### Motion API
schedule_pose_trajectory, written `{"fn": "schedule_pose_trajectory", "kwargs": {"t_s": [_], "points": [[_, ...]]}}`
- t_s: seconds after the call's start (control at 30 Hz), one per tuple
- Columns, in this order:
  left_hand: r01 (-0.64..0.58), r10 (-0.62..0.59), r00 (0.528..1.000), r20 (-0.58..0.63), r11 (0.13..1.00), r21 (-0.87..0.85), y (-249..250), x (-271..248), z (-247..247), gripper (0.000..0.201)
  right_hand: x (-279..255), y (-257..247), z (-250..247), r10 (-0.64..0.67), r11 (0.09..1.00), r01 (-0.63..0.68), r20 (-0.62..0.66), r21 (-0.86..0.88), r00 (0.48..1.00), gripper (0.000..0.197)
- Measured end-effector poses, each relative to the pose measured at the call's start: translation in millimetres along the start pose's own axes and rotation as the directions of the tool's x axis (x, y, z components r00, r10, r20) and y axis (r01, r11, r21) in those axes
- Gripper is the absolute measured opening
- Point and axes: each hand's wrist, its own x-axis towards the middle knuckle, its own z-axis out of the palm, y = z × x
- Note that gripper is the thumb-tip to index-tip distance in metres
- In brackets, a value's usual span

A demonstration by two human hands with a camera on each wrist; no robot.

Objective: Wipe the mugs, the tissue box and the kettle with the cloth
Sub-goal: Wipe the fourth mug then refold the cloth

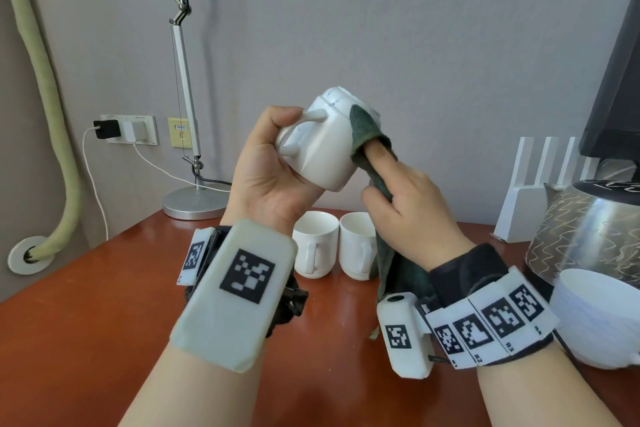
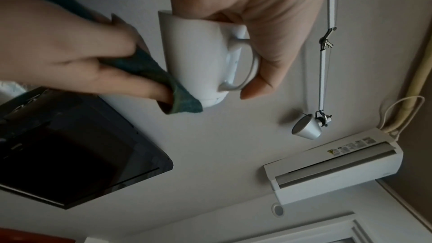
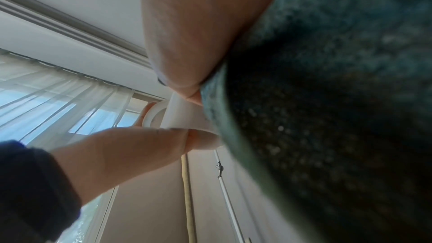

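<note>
Head view: left hand [image 1: 266,180] grips mug [image 1: 322,146]; right hand [image 1: 408,215] presses cloth [image 1: 363,135].

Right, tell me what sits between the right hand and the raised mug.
Only the dark green cloth. The right hand presses it against the side of the white ceramic mug, which the left hand holds up by its handle. Nothing else visible intervenes.

Grey wall [image 1: 381,28] behind reddish-brown table [image 1: 86,340]; silver desk lamp [image 1: 194,204], sheer-curtained window [image 3: 58,99].
</note>
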Motion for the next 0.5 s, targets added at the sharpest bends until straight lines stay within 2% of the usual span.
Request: {"fn": "schedule_pose_trajectory", "kwargs": {"t_s": [0.13, 0.27, 0.37, 0.43, 0.5], "points": [[0.003, -0.005, 0.999, -0.038, 0.999, -0.034, 2, 0, -1, 0.018, -1, 7, 2, 0.037, 0.999, -0.037, -0.004, -0.018, 0.999, 0.053], [-0.006, 0.007, 0.999, -0.045, 0.999, 0.032, 4, -1, 2, 0.01, -1, 6, -5, 0.036, 0.999, -0.036, -0.006, -0.024, 0.999, 0.055], [-0.001, 0.017, 0.998, -0.067, 0.974, 0.225, 3, -1, 1, 0.029, 0, -3, -7, 0.022, 0.996, -0.02, 0.024, -0.082, 0.999, 0.062], [0.018, 0.017, 0.996, -0.087, 0.922, 0.387, 1, -4, 1, 0.039, 2, -7, -10, 0.046, 0.991, -0.041, 0.041, -0.124, 0.998, 0.068], [0.058, -0.009, 0.995, -0.099, 0.861, 0.506, -2, -7, 1, 0.04, 2, -9, -13, 0.089, 0.987, -0.079, 0.066, -0.14, 0.994, 0.072]]}}
